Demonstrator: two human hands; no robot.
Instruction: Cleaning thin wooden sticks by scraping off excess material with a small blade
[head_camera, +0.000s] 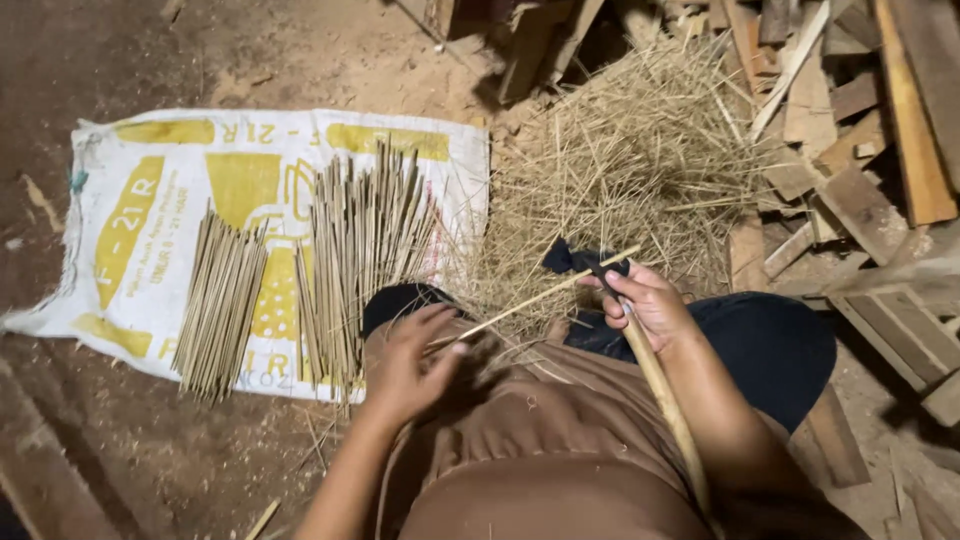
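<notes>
Over the person's lap, covered in brown cloth, the two hands are working on a thin bamboo stick (535, 297). The left hand (412, 365) is resting on the knee with its fingers curled around the stick's near end, pinching it. The stick is running up and to the right from that hand, slanting across the gap between the hands and passing in front of the right hand (648, 305). The right hand is closing in a fist around a long wooden-handled knife (668, 405), whose handle is lying back along the forearm while its dark wrapped head is sticking out above the knuckles, touching the stick. On the dirt floor to the left, a white and yellow sack (140, 200) is lying flat, carrying two bundles of finished sticks (365, 255) side by side. Beyond the hands, a heap of pale shavings (640, 170) is spreading toward stacked wood offcuts (870, 130) on the right.
</notes>
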